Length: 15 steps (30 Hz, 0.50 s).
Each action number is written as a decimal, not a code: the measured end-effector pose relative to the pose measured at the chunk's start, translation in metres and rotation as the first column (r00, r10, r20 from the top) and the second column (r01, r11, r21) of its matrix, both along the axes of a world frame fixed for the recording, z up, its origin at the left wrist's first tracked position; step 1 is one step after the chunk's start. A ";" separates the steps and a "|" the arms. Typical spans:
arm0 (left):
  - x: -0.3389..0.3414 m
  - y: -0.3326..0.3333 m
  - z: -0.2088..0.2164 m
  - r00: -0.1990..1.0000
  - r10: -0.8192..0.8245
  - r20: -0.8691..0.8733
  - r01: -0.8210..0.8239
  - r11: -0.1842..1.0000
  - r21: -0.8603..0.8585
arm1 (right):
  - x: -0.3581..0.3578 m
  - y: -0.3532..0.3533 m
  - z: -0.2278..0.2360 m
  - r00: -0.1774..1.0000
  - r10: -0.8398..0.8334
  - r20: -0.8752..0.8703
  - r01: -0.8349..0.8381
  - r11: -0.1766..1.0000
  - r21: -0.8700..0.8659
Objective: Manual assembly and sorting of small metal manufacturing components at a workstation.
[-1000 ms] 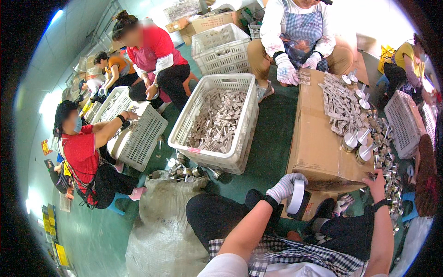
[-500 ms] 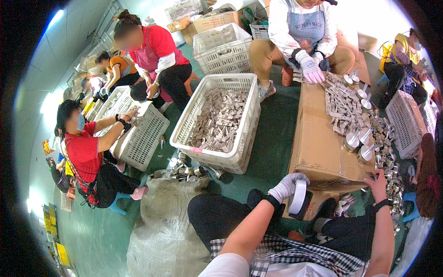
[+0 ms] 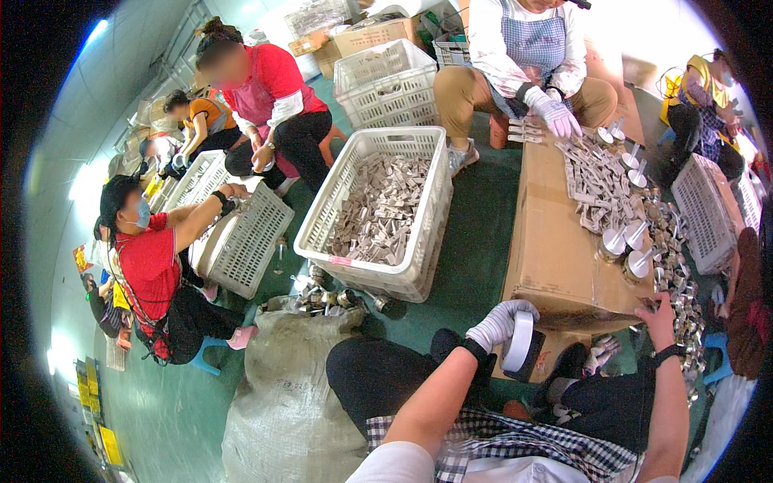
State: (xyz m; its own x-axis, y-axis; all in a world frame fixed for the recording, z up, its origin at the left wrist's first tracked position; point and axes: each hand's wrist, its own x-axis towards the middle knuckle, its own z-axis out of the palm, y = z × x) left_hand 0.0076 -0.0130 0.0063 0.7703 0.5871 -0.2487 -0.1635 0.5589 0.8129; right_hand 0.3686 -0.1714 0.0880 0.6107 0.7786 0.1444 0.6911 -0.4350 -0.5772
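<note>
My left hand [image 3: 498,324], in a striped knit glove, is closed round a white roll of tape [image 3: 519,341], held upright just off the near edge of a large cardboard box [image 3: 555,241]. The hollow of the roll looks dark. My bare right hand [image 3: 662,322] is at the box's near right corner, its fingers bent together there; anything between them is too small to make out. On the box top lie many flat grey metal pieces [image 3: 594,181], with several round metal parts with upright stems [image 3: 640,262] along the right side.
A white crate [image 3: 302,241] full of grey metal pieces stands left of the box. A stuffed woven sack [image 3: 290,386] is by my left knee. Across the box sits a co-worker with gloved hands [image 3: 555,117]. More round metal parts [image 3: 676,278] are heaped at the right.
The co-worker's gloved hand across the box has moved right, showing several metal pieces lined up at the far left corner. My hands have barely moved.
</note>
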 end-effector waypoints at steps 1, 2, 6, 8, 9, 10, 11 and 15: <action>-0.001 0.001 -0.002 0.999 -0.014 0.031 0.017 0.997 -0.082 | 0.002 0.001 -0.002 1.000 -0.001 -0.007 0.001 1.000 -0.002; -0.001 0.002 -0.003 0.999 0.001 0.050 0.006 0.990 -0.141 | 0.003 0.001 -0.004 1.000 0.004 0.002 -0.004 1.000 -0.001; -0.003 0.002 -0.014 0.994 0.032 0.101 -0.014 0.984 -0.175 | 0.004 0.001 -0.008 0.999 0.030 0.042 -0.031 0.999 0.009; -0.005 0.001 -0.017 0.992 0.041 0.116 -0.019 0.982 -0.188 | -0.002 0.003 -0.005 0.999 0.029 0.013 -0.029 1.000 0.002; -0.005 0.002 -0.015 0.991 0.046 0.126 -0.014 0.970 -0.242 | -0.002 0.002 -0.003 1.000 0.020 0.006 -0.020 1.000 -0.003; -0.005 0.002 -0.012 0.990 0.051 0.134 -0.009 0.956 -0.294 | -0.001 0.002 -0.004 1.000 0.005 0.007 -0.005 1.000 -0.015; -0.006 0.002 -0.010 0.994 0.022 0.109 -0.001 0.981 -0.193 | -0.002 0.002 -0.003 1.000 -0.002 0.011 0.002 1.000 -0.019; -0.006 0.000 -0.003 0.999 -0.026 -0.020 0.030 0.964 0.264 | -0.006 0.001 0.004 0.999 -0.018 0.041 0.019 1.000 -0.021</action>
